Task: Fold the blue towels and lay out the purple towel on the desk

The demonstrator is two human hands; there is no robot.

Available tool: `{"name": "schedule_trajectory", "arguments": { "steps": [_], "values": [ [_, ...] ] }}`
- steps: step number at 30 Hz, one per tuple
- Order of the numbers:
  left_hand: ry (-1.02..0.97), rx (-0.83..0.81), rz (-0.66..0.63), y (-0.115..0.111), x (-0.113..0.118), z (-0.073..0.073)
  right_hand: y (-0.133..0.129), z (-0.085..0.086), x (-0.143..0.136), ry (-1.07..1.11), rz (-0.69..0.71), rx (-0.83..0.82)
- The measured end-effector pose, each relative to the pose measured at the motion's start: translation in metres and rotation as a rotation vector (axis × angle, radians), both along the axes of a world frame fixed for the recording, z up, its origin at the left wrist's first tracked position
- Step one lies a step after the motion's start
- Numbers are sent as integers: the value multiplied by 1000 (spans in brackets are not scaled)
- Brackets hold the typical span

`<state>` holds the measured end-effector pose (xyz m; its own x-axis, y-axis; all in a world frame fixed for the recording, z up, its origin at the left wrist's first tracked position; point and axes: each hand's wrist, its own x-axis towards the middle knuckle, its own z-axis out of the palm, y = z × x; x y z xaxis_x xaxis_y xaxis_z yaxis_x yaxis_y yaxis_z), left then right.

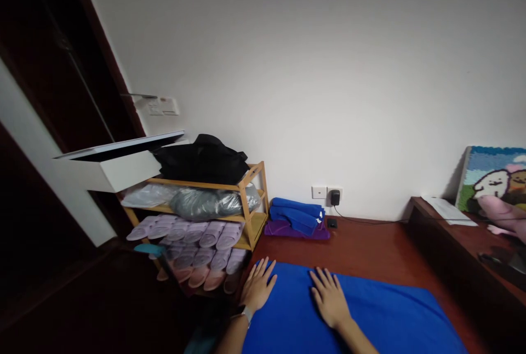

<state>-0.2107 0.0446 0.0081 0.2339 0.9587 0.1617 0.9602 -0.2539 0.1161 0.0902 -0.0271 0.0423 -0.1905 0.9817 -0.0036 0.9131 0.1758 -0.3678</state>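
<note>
A blue cloth [296, 310] is spread over a reddish-brown wooden surface. My left hand [258, 285] lies at the cloth's upper left corner, fingers spread, with a watch on the wrist. Near the cloth's far edge, my right hand [330, 298] rests palm down with its fingers apart. Behind the cloth, folded blue fabric [296, 214] sits on top of a purple folded piece [283, 229], next to the wall.
At the left stands a wooden rack [257, 222] with slippers [197, 233], wrapped items, a black bag [201, 161] and a white box [127, 170]. A charger [335, 197] is plugged into the wall. A raised ledge [435, 233] on the right bears papers and a picture.
</note>
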Motion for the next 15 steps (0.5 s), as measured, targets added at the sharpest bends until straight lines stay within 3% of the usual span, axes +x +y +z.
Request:
{"name": "schedule_trajectory", "arguments": {
  "steps": [3, 6, 9, 15],
  "values": [
    [25, -8, 46, 6, -5, -8, 20, -2, -32, -3, 3, -31],
    [37, 1, 30, 10, -9, -10, 26, -11, -12, -23, -13, -12],
    [43, 1, 7, 14, -10, -10, 19, -22, 48, -87, -121, -13],
    [51, -30, -34, 21, -10, -10, -20, -61, 229, -284, -487, -73]
  ]
}}
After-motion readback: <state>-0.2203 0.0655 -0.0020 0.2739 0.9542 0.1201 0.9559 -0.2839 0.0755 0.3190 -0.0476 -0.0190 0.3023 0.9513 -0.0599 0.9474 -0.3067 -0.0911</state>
